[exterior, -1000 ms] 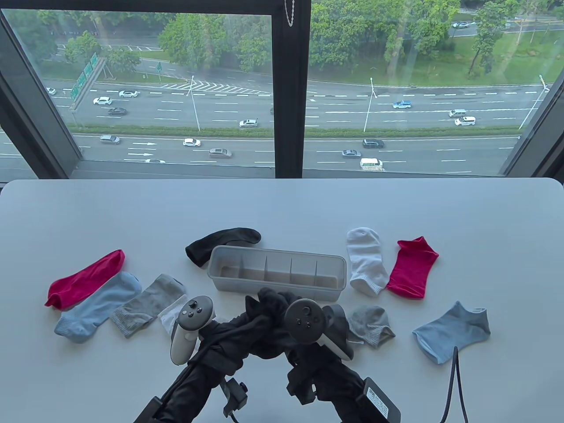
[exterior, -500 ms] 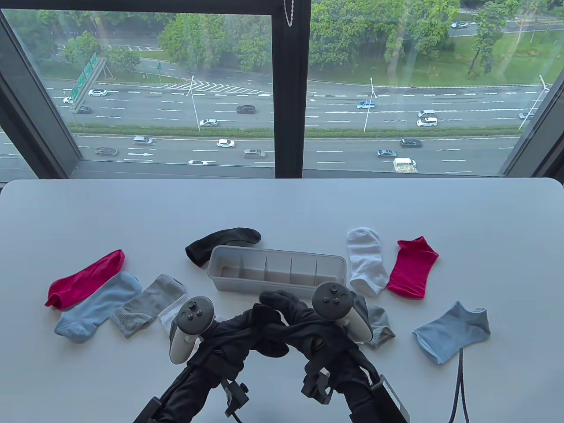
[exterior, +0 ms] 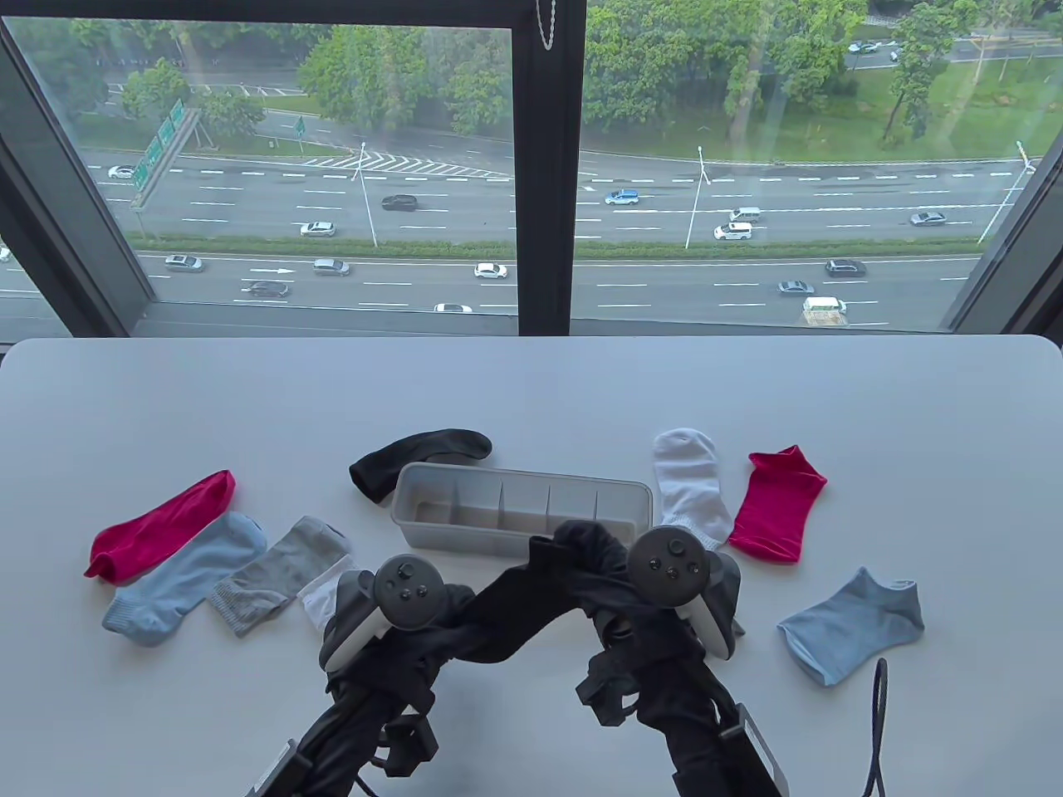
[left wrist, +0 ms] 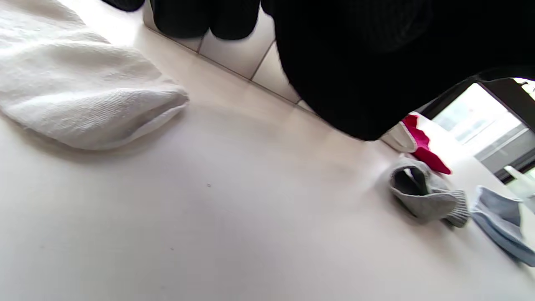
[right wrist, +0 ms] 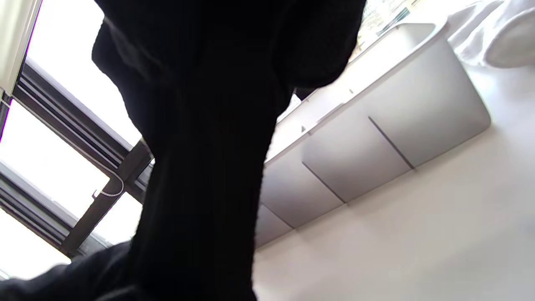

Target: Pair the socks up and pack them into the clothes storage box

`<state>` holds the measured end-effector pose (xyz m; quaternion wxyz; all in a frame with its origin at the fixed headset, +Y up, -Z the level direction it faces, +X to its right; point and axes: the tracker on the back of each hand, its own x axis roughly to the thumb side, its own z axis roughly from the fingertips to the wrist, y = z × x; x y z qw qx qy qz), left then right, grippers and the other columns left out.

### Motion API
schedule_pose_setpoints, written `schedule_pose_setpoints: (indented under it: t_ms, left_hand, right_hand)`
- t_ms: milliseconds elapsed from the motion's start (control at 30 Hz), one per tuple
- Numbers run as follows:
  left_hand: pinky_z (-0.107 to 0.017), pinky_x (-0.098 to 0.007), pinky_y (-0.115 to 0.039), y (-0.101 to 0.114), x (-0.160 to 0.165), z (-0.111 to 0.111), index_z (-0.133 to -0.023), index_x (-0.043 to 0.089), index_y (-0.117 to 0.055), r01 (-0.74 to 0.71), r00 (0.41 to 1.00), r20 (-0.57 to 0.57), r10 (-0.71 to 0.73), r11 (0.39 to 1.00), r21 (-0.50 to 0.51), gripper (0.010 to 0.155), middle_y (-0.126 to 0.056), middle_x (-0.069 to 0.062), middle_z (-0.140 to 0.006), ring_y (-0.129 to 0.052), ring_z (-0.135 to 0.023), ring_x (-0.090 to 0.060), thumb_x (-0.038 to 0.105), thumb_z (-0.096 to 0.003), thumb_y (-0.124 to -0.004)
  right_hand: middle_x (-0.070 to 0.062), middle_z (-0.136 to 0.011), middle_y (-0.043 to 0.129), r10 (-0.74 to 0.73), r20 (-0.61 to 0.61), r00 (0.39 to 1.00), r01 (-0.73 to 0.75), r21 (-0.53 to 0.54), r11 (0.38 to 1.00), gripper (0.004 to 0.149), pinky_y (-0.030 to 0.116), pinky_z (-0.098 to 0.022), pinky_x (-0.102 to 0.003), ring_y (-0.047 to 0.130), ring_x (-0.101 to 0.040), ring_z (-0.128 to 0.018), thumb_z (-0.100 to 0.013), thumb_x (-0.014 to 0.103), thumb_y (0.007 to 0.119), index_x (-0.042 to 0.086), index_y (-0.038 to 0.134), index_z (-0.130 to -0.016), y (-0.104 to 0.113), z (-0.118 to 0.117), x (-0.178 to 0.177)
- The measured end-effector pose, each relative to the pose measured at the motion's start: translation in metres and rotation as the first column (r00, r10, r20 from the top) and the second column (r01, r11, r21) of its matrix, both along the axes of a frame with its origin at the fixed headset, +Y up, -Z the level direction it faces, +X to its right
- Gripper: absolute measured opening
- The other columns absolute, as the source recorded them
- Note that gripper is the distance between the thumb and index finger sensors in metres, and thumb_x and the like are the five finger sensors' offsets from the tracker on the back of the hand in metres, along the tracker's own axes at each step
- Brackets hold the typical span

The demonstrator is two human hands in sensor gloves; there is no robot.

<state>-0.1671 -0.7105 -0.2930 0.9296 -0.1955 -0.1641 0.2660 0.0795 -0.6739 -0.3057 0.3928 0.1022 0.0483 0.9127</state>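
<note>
Both gloved hands hold a black sock [exterior: 515, 602] stretched between them, just in front of the grey divided storage box [exterior: 523, 486]. My left hand [exterior: 453, 610] grips its lower end and my right hand [exterior: 585, 552] grips the raised end near the box's front wall. The same sock [right wrist: 200, 146] fills the right wrist view, with the box [right wrist: 376, 138] beside it. A second black sock [exterior: 415, 457] lies behind the box's left end. The box compartments look empty.
To the left lie a red sock [exterior: 158, 523], a light blue sock [exterior: 183, 573], a grey sock [exterior: 274, 573] and a white sock [left wrist: 83, 96]. To the right lie a white sock [exterior: 689, 481], a red sock [exterior: 776, 502], a light blue sock [exterior: 855, 623] and a grey sock [left wrist: 426, 196].
Both hands have shifted right and drawn apart, pulling the bunched black sock out long. The right hand rose toward the box front and now covers most of the grey sock.
</note>
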Motion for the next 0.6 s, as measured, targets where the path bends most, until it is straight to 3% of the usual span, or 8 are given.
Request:
schedule_pose_setpoints:
  t_ms: [33,100,133,200,300,367,500,600]
  left_hand:
    - [-0.074,-0.076,-0.038,0.006,0.005,0.001,-0.116,0.005,-0.021,-0.109,0.992,0.073,0.107,0.994,0.030,0.091,-0.028,-0.031,-0.120,-0.033,-0.109,-0.059,0.051,-0.0530,-0.068]
    - [-0.074,-0.076,-0.035,0.011,0.010,0.003,-0.116,0.005,-0.017,-0.266,0.964,0.041,0.264,0.962,0.056,0.093,-0.022,-0.032,-0.119,-0.027,-0.108,-0.059,0.052,-0.0528,-0.068]
    - [-0.074,-0.076,-0.037,0.012,0.010,0.003,-0.116,0.006,-0.026,-0.310,0.951,0.016,0.309,0.950,0.041,0.088,-0.026,-0.032,-0.120,-0.031,-0.109,-0.059,0.049,-0.0531,-0.068]
    - [-0.073,-0.071,-0.052,0.011,0.004,0.003,-0.107,0.007,-0.061,-0.354,0.929,-0.085,0.359,0.933,0.070,0.058,-0.058,-0.027,-0.115,-0.058,-0.104,-0.056,0.037,-0.0575,-0.066]
    - [-0.065,-0.062,-0.073,0.010,-0.012,0.002,-0.092,0.011,-0.080,-0.349,0.917,-0.172,0.359,0.933,0.090,0.042,-0.090,-0.021,-0.094,-0.091,-0.084,-0.045,0.031,-0.0569,-0.066]
    - [-0.060,-0.057,-0.080,0.013,-0.014,0.002,-0.092,0.010,-0.078,-0.380,0.906,-0.162,0.390,0.921,0.092,0.042,-0.097,-0.017,-0.083,-0.100,-0.072,-0.039,0.029,-0.0568,-0.066]
    - [-0.044,-0.047,-0.090,0.017,-0.007,-0.001,-0.094,0.007,-0.074,-0.501,0.864,-0.078,0.497,0.864,-0.045,0.043,-0.103,-0.007,-0.060,-0.108,-0.044,-0.022,0.028,-0.0581,-0.062]
    - [-0.046,-0.050,-0.087,0.006,-0.002,-0.002,-0.095,0.004,-0.073,-0.329,0.938,-0.129,0.322,0.944,-0.032,0.045,-0.104,-0.008,-0.059,-0.107,-0.046,-0.027,0.029,-0.0588,-0.062]
  right_hand:
    - [0.000,-0.083,0.085,0.007,-0.049,0.999,-0.008,-0.027,1.000,0.052,0.082,-0.057,-0.037,0.094,-0.013,-0.062,-0.047,0.029,0.083,0.038,0.058,-0.092,-0.003,0.001,-0.007]
    - [0.000,-0.084,0.085,0.032,-0.122,0.992,-0.040,-0.068,0.997,0.057,0.082,-0.057,-0.038,0.095,-0.014,-0.062,-0.046,0.027,0.084,0.036,0.055,-0.095,-0.009,0.004,-0.022]
    - [0.000,-0.085,0.084,0.045,-0.149,0.988,-0.057,-0.077,0.995,0.059,0.082,-0.057,-0.037,0.095,-0.013,-0.062,-0.046,0.027,0.084,0.036,0.054,-0.096,-0.012,0.006,-0.029]
    - [0.000,-0.087,0.083,0.057,-0.162,0.985,-0.073,-0.091,0.993,0.060,0.083,-0.057,-0.037,0.096,-0.013,-0.063,-0.045,0.028,0.086,0.031,0.054,-0.096,-0.015,0.008,-0.037]
    - [-0.001,-0.091,0.085,0.021,-0.096,0.995,-0.029,-0.077,0.997,0.068,0.085,-0.058,-0.039,0.099,-0.018,-0.069,-0.043,0.034,0.086,0.032,0.051,-0.101,-0.013,0.007,-0.029]
    - [0.001,-0.086,0.090,-0.082,-0.051,0.995,0.077,-0.091,0.993,0.062,0.085,-0.059,-0.040,0.099,-0.020,-0.070,-0.044,0.035,0.085,0.033,0.056,-0.099,-0.011,0.005,-0.019]
    - [-0.003,-0.074,0.095,-0.223,-0.030,0.974,0.219,-0.095,0.971,0.052,0.089,-0.048,-0.035,0.104,-0.012,-0.052,-0.045,0.030,0.085,0.030,0.066,-0.093,0.000,0.008,-0.008]
    - [-0.007,-0.069,0.097,-0.125,0.038,0.991,0.129,-0.133,0.983,0.048,0.091,-0.041,-0.034,0.105,-0.010,-0.042,-0.045,0.029,0.085,0.025,0.070,-0.090,-0.009,0.006,-0.007]
